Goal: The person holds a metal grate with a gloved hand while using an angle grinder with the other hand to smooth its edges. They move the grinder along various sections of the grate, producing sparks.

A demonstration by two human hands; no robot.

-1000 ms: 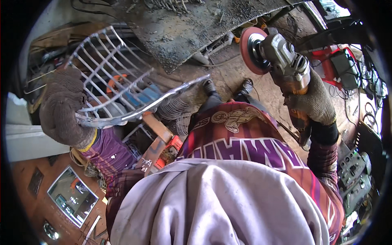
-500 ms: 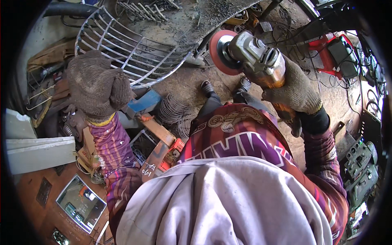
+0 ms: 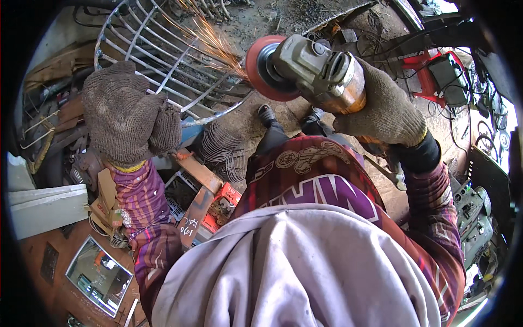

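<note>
your left hand [image 3: 129,115] grips the rack [image 3: 175,68], left of the grinder [image 3: 313,62] your right hand [image 3: 388,106] clasps; keep both steady, let the disc [image 3: 255,65] skim lightly, sparks [image 3: 215,41] flying away.

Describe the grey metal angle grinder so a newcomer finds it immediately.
Start at the dirt-covered grey tabletop. Below right, the brown knitted-gloved right hand grips the grinder. A round red disc sets it apart from the curved silver metal grille.

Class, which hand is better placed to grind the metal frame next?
Probably the right hand: it grips the grinder, and sparks fly where its disc meets the metal frame. The left hand appears to hold the frame.
</note>
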